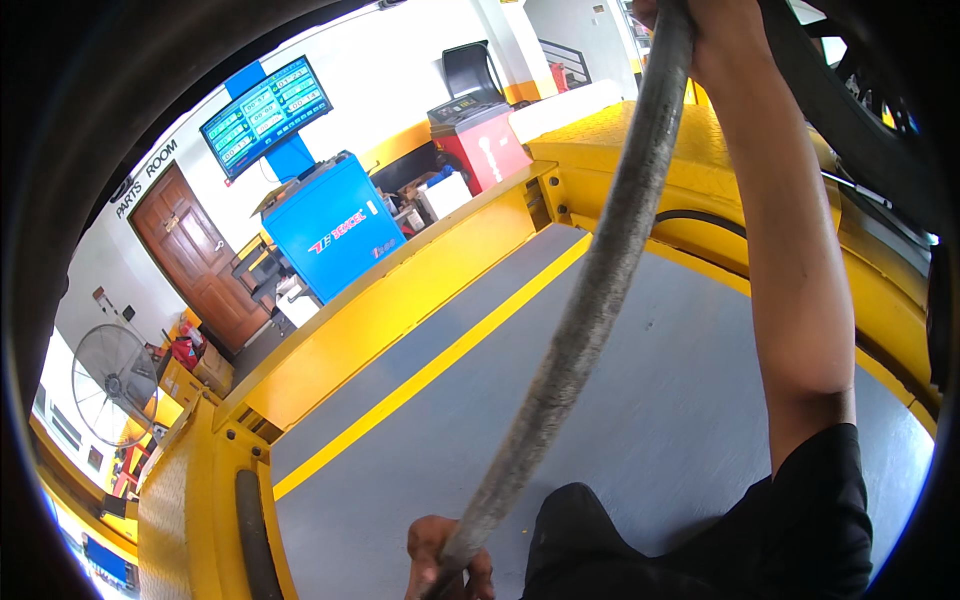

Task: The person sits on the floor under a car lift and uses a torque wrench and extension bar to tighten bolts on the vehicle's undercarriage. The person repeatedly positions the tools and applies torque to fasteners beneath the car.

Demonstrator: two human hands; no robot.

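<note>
A long, worn grey metal bar (605, 270) runs slantwise across the view from top to bottom; it appears curved. Near its lower end my left hand (440, 560) is closed round it, partly cut off by the lower edge. My right arm reaches up and forward, and my right hand (725, 40) grips the bar's upper part at the top edge. The fingers there show only in part. The bar's upper tip is out of view. Close by my right forearm is a dark tyre (830, 120) with a spoked wheel.
Yellow steel beams (400, 335) of a lift frame surround a grey floor (640, 400) with a yellow line. Beyond stand a blue cabinet (330, 225), a red machine (485, 145), a wall screen (265, 115), a wooden door (195, 250) and a fan (113, 385).
</note>
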